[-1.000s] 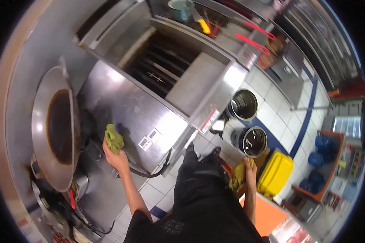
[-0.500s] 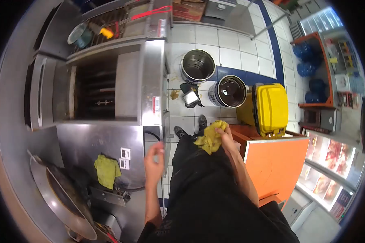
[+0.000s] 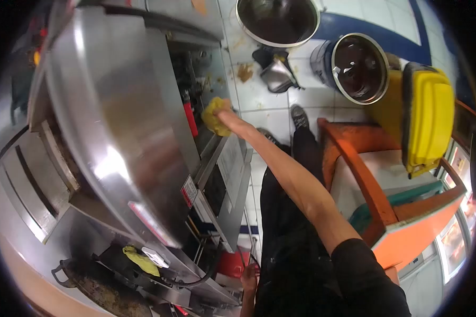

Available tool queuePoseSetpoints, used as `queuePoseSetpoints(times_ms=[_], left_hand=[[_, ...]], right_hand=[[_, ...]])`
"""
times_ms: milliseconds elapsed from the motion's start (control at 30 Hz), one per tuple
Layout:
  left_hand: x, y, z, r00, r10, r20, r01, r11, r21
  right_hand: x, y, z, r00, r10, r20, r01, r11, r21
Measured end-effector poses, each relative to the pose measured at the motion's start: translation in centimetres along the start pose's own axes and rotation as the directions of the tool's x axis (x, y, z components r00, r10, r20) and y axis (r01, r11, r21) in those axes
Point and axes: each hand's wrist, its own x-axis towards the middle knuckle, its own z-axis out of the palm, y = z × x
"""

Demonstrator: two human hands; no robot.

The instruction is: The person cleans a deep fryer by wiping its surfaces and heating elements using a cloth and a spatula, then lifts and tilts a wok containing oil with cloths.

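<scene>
My right hand [image 3: 226, 115] is closed around a crumpled yellow cloth [image 3: 213, 117]. It reaches into the open lower front of a stainless steel fryer cabinet [image 3: 116, 121], beside a red handle-like part [image 3: 190, 118]. The cabinet door [image 3: 228, 182] stands open below my forearm. Low in the view, my left hand [image 3: 248, 278] is by thin metal rods [image 3: 253, 248] near the door's lower end. Its fingers look curled, but what they grip is hard to make out.
Two metal buckets of dark liquid, one farther off [image 3: 278, 45] and one nearer [image 3: 383, 68], stand on the tiles. A black-and-silver object [image 3: 277, 74] lies between them and the cabinet. To my right are a yellow lidded bin [image 3: 431, 119] and an orange-framed stand [image 3: 373, 185].
My right hand has carried the yellow cloth left, from before my body into the cabinet. My left hand has dropped lower and nearer to me. The view has tilted and moved closer to the cabinet.
</scene>
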Motion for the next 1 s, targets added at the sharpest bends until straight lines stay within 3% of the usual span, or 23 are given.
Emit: queuePoseSetpoints(times_ms=[100,133,200,233,267,300,367,400,433,500,533,567,633,667,867,1000], left_hand=[[1.0,-2.3,0.0,0.973,-0.21,-0.1,0.218,0.973,0.081],[0.1,0.2,1.0,0.996,-0.069,-0.061,0.083,0.957,0.277],[1.8,-8.8,-0.3,0.999,-0.026,-0.029,0.033,0.963,0.266],[1.9,-8.2,0.4,1.0,0.022,0.006,-0.023,0.965,0.263],[0.6,-7.6,1.0,0.999,0.029,-0.015,-0.024,0.97,0.242],[1.0,-7.8,1.2,0.999,0.036,-0.01,-0.033,0.975,0.219],[0.9,-9.3,1.7,0.992,-0.126,-0.03,0.13,0.974,0.186],[1.2,-10.2,1.4,0.998,0.054,0.027,-0.056,0.992,0.111],[1.1,-9.1,1.5,0.998,0.07,0.011,-0.07,0.993,0.092],[-0.6,-3.1,2.8,0.961,0.275,0.001,-0.262,0.917,0.302],[-1.4,-1.2,3.0,0.987,0.147,-0.059,-0.137,0.98,0.145],[-2.4,0.0,3.4,0.995,0.03,-0.096,-0.035,0.998,-0.052],[-2.9,-1.7,5.0,0.978,0.076,-0.193,-0.096,0.991,-0.095],[-3.8,-1.3,6.0,0.97,0.077,-0.229,-0.101,0.99,-0.096],[-6.7,-0.8,12.0,0.897,-0.103,-0.431,0.002,0.973,-0.23],[-8.8,1.8,11.0,0.908,-0.015,-0.42,-0.108,0.957,-0.268]], right_hand=[[1.4,0.1,3.8,0.997,-0.023,0.071,0.015,0.994,0.112],[1.8,0.2,4.7,0.992,-0.082,0.101,0.066,0.987,0.15],[3.7,1.5,6.6,0.996,-0.05,0.069,0.035,0.979,0.199],[3.9,1.5,7.3,0.999,-0.02,0.027,0.012,0.967,0.253],[3.9,1.3,7.2,0.994,0.075,0.074,-0.093,0.956,0.277],[4.5,1.9,7.1,0.994,0.07,0.08,-0.088,0.963,0.254],[3.6,0.1,7.8,0.997,0.039,0.073,-0.057,0.962,0.269],[1.2,-2.2,6.8,0.991,0.006,0.134,-0.005,1.0,-0.01],[2.2,-0.3,5.8,0.987,-0.01,0.159,0.023,0.996,-0.081],[6.0,5.6,1.7,0.975,0.037,0.217,0.018,0.969,-0.247],[10.1,10.2,-1.0,0.948,0.089,0.306,0.033,0.928,-0.372],[6.5,7.1,-1.7,0.981,0.054,0.186,-0.004,0.965,-0.263],[-1.5,0.6,-3.2,0.998,-0.018,-0.065,0.016,1.0,-0.023],[-5.5,-1.9,-3.9,0.993,-0.041,-0.106,0.041,0.999,-0.002],[-31.0,-9.0,-11.8,0.998,0.046,-0.033,-0.051,0.984,-0.172],[-40.1,-12.4,-10.6,0.985,0.088,0.149,-0.044,0.96,-0.275]])
